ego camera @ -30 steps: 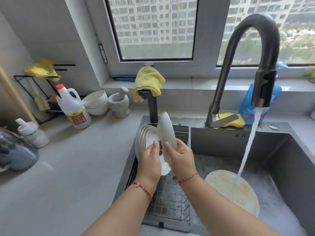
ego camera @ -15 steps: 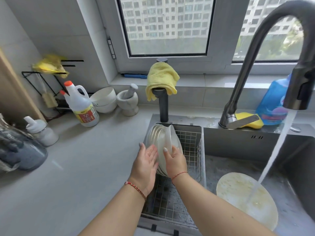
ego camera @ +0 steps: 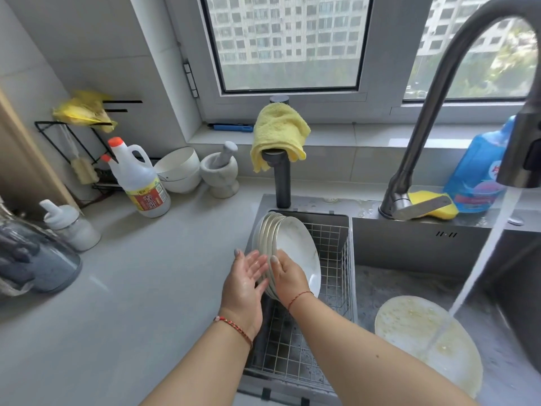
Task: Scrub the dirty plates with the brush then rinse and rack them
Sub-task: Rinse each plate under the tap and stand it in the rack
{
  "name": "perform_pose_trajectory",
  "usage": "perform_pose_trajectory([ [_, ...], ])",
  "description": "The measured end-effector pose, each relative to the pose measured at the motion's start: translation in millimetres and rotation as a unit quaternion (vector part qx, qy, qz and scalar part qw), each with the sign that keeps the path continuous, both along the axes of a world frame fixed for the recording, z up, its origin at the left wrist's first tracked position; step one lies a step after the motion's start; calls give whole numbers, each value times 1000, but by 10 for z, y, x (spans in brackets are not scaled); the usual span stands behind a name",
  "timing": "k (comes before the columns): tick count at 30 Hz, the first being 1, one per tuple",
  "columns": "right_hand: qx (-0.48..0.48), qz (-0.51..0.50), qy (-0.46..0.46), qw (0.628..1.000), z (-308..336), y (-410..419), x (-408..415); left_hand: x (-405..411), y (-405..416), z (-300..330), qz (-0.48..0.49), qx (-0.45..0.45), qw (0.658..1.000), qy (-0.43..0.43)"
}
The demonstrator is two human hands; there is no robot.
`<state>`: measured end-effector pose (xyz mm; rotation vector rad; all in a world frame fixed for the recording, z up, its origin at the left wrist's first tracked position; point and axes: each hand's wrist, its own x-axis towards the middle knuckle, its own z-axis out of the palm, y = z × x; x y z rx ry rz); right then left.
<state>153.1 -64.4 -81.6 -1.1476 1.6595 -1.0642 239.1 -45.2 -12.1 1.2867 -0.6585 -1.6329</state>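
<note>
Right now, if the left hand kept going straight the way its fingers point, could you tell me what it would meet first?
Most likely the stacked plates: the left hand is open beside them, its fingers pointing up and slightly right at the stack's rims in the wire rack. Depth is unclear, so it might graze past.

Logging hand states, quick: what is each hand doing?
Left hand: open, holding nothing.
Right hand: fingers resting on the front racked plate; grip cannot be told.

One head-worn camera looks forward and down, close over the sink [ego camera: 415, 247].
</note>
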Motion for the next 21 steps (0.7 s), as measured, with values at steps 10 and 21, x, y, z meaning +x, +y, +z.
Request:
perform_pose_trajectory([
  [10,-22,24,25,999,427,564,-456,-344,194,135,26,-22,999,12],
  [21,148,-58,85,984,121,1808,-1910,-1372,744,-81,-205,54,977,-21],
])
